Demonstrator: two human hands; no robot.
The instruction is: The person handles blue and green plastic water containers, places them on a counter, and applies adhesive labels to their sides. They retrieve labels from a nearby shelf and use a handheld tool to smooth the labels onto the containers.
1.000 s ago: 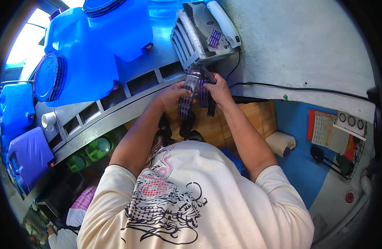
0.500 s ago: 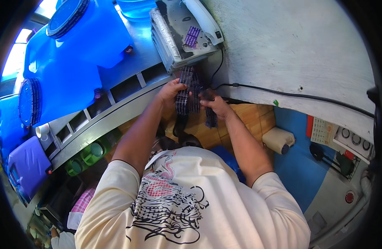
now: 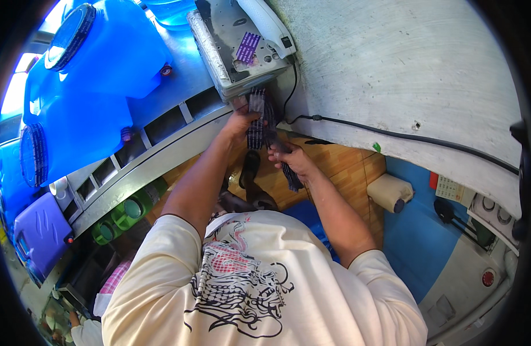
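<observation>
Both hands are up in front of me with dark purple printed plastic seal bands [image 3: 256, 118], much like the bands round the caps of the blue jugs. My left hand [image 3: 240, 124] is closed on the upper part of a flat bunch. Lower and to the right, my right hand [image 3: 292, 160] grips a gathered length of the bands, its tail hanging below the fingers. Just beyond the left hand is a grey metal-topped box [image 3: 236, 43], with a purple printed piece [image 3: 248, 47] lying on it.
Large blue water jugs [image 3: 98, 52] stand on a metal rack [image 3: 179, 124] at left, with a purple jug [image 3: 43, 230] and green containers [image 3: 129, 211] lower down. A black cable [image 3: 415, 135] runs along the white wall [image 3: 392, 63]. A beige jug [image 3: 389, 193] is at right.
My right hand has moved slightly down and nearer me with its gathered bands. The bunch at my left hand now looks narrower. The whole view has shifted a little.
</observation>
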